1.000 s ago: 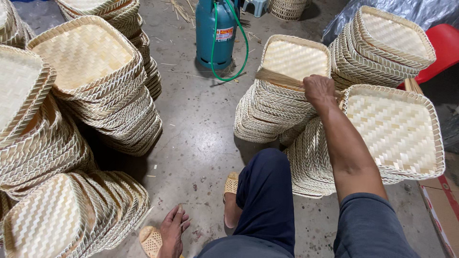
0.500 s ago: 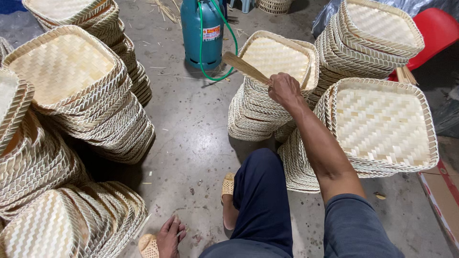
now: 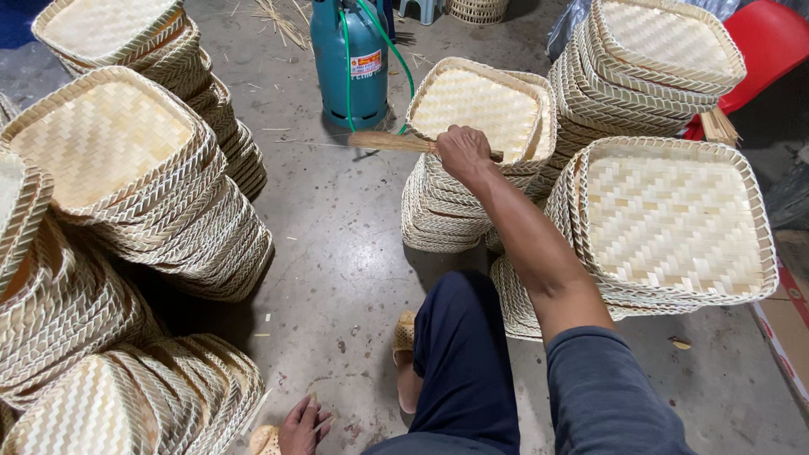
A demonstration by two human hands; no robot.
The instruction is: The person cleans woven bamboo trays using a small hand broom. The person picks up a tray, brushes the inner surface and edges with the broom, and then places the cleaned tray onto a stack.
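My right hand [image 3: 463, 152] grips a small straw hand broom [image 3: 389, 141] that sticks out level to the left, over the near rim of the top woven bamboo tray [image 3: 476, 105] on a stack in front of me. My left hand [image 3: 304, 425] rests low on the concrete floor by my sandalled foot [image 3: 264, 439]; thin straw-coloured strips lie under its fingers, and whether it holds them is unclear. My other sandal [image 3: 404, 333] and dark trouser leg lie between the stacks.
Tall leaning stacks of square woven trays [image 3: 109, 160] fill the left side. More tray stacks [image 3: 674, 219] stand at my right and far right [image 3: 657, 50]. A teal gas cylinder [image 3: 350, 59] with a green hose stands ahead. A red chair [image 3: 767, 50] sits at the far right.
My right hand has lifted the broom off the tray stack and swung it so the bristle end points left, level over the floor. The view has shifted slightly closer.
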